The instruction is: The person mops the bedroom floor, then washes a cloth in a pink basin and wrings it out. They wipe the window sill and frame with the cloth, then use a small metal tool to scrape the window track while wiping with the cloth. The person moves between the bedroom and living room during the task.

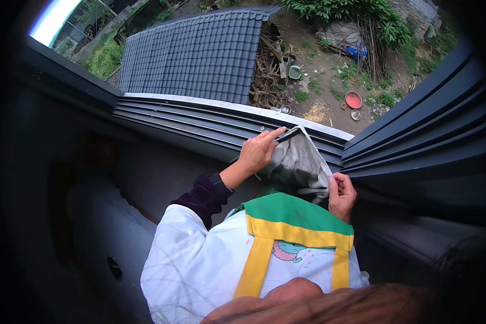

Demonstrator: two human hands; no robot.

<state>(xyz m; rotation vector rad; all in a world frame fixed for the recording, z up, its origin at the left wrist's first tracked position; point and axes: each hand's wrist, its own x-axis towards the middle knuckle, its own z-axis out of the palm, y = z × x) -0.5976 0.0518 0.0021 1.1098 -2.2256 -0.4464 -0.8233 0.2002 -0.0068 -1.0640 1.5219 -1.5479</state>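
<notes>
My left hand [256, 153] grips a thin dark stick-like tool [288, 135], with its index finger stretched along it. The tool's far end meets the upper corner of a grey-white cloth [297, 156]; its exact kind cannot be told. My right hand [342, 195] pinches the cloth's right edge between thumb and fingers, pulling that edge fairly straight. The cloth hangs in folds between both hands, just over the dark grooved window sill track [210, 131]. Its lower part is in shadow, partly behind the green and yellow apron [303, 216].
A dark window frame [421, 117] rises at the right, another frame side [77, 73] at the left. Beyond the sill's pale outer edge [210, 105] lie a grey tiled roof [190, 56] and a yard below with a red basin [353, 99]. Dim floor [101, 218] shows at left.
</notes>
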